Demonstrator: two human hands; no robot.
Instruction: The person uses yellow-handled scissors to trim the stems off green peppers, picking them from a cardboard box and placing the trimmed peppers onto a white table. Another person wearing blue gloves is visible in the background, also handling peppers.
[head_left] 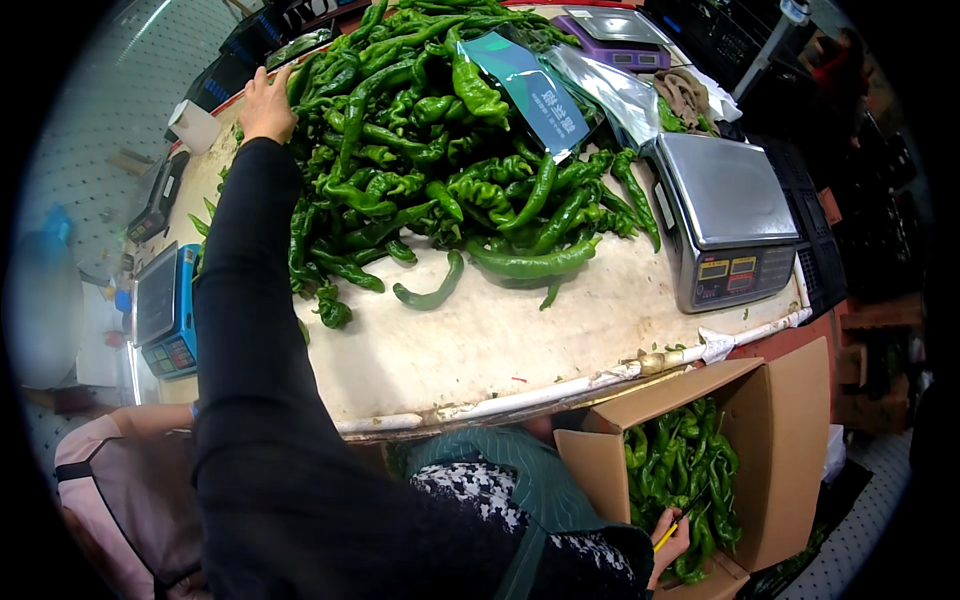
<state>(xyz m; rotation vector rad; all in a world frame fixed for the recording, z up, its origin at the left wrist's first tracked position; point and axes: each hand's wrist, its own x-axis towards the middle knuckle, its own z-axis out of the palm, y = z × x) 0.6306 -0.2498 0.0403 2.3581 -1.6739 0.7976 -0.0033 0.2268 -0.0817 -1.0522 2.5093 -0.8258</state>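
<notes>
Across the table stretches my left arm in a black sleeve, and my left hand (pixel 267 105) is at the far left edge of a big heap of green peppers (pixel 400 140). Its fingers are apart and touch the heap's side; no pepper shows in its grasp. Low on the right, my right hand (pixel 670 546) is over an open cardboard box (pixel 795 450) partly filled with green peppers (pixel 680 455). It is closed on a slim tool with a yellow handle (pixel 665 537) and a thin dark end; the tool's exact kind is unclear.
A steel-topped scale (pixel 725 190) stands at the table's right, a blue scale (pixel 168 310) at the left, a purple one (pixel 620 40) at the back. A printed bag (pixel 530 90) lies on the heap. At lower left is another person in pink (pixel 130 490). White piping (pixel 540 400) edges the table.
</notes>
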